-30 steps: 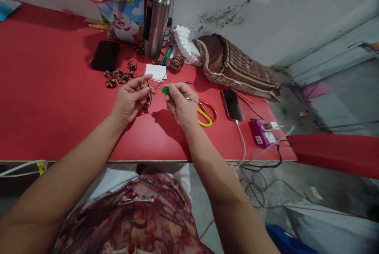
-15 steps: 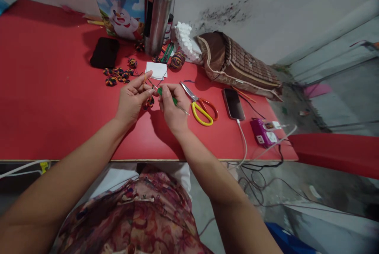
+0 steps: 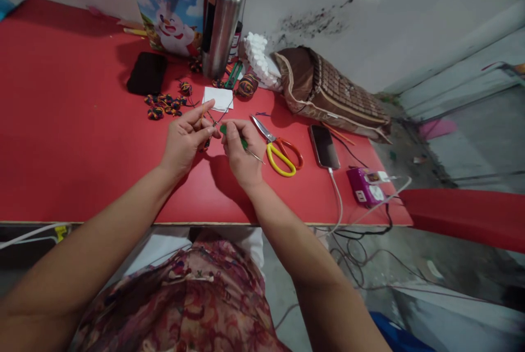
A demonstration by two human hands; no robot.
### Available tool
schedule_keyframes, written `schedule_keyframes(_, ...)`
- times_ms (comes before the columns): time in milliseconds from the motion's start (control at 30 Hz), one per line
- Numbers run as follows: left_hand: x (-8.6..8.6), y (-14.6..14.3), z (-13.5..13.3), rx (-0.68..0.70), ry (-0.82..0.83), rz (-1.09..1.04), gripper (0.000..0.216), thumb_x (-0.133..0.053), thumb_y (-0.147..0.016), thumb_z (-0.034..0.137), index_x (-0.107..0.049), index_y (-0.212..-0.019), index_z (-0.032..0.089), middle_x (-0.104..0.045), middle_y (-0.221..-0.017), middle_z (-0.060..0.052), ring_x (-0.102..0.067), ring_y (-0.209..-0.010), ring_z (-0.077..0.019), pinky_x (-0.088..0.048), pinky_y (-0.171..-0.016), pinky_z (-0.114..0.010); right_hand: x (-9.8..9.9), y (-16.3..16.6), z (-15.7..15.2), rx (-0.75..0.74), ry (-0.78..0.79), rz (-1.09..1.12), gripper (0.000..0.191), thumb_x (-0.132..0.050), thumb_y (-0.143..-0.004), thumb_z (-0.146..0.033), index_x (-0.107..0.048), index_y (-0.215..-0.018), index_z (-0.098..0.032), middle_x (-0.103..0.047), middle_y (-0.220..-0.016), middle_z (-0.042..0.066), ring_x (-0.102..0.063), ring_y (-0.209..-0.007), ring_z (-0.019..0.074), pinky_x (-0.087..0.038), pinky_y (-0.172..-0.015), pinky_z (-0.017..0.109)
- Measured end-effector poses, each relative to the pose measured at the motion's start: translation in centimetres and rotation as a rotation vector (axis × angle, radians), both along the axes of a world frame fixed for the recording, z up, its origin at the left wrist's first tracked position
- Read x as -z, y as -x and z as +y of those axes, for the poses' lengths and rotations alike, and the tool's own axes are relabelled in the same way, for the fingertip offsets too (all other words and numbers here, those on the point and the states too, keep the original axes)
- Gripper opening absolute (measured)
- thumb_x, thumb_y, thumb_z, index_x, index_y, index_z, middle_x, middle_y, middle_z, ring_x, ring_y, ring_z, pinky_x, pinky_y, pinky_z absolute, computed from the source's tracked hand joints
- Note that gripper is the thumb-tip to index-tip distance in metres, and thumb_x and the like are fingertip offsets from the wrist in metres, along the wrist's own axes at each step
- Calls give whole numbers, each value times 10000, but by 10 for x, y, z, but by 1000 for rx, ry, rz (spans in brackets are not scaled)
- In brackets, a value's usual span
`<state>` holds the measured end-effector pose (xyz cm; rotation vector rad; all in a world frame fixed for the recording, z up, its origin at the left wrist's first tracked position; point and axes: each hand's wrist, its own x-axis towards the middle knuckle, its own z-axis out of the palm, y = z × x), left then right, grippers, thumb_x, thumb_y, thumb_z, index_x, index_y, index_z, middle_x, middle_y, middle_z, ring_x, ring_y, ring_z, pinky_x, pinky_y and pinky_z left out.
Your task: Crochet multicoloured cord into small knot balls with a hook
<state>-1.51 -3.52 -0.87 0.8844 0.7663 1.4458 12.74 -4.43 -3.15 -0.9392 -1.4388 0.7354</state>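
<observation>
My left hand pinches a small dark multicoloured crochet piece between thumb and fingers. Yarn runs over its raised forefinger. My right hand grips a crochet hook by its green handle, and a thin metal end sticks out behind the palm. The hook's front tip is close to the left fingertips, too small to make out against the yarn. Beyond the hands, a strand leads toward a multicoloured yarn ball. Several finished-looking dark and orange yarn pieces lie left of the hands.
Scissors with yellow and red handles lie right of my right hand. Farther right are a charging phone and a purple power adapter. White paper, a steel flask, a black phone-like object and a brown bag stand beyond.
The hook has drawn back slightly to the right, and less of its shank shows between the hands. The crochet piece under my left fingers has turned and shows less. The view has shifted a little.
</observation>
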Motion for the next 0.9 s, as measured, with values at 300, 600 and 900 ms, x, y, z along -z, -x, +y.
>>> schedule_keyframes(300, -2, 1, 3, 61, 161, -179, 396, -788, -747, 6, -859, -1097, 176, -645, -638, 38, -397, -480, -66, -268, -435, -211, -13, 0, -12, -45, -40, -67, 407, -606, -1086, -660, -771, -1142, -292, -788, -1069, 73, -725, -1003, 223, -621, -1025, 453)
schedule_keyframes(600, -6, 16, 9, 180, 269, -262, 426, -731, -746, 1, -855, -1124, 157, -671, -654, -17, -479, -507, -93, -236, -406, -199, -14, -7, -7, -52, 97, 89, 445, -716, -1015, -690, -810, -1093, -262, -655, -768, -8, -628, -697, 141, -501, -599, 283)
schedule_keyframes(900, -11, 24, 11, 211, 381, -325, 460, -635, -726, -19, -839, -1123, 93, -621, -637, -28, -585, -555, -105, -301, -388, -160, -24, -19, -4, -67, 82, 83, 385, -771, -990, -647, -840, -985, -268, -646, -702, -37, -513, -557, 96, -430, -517, 270)
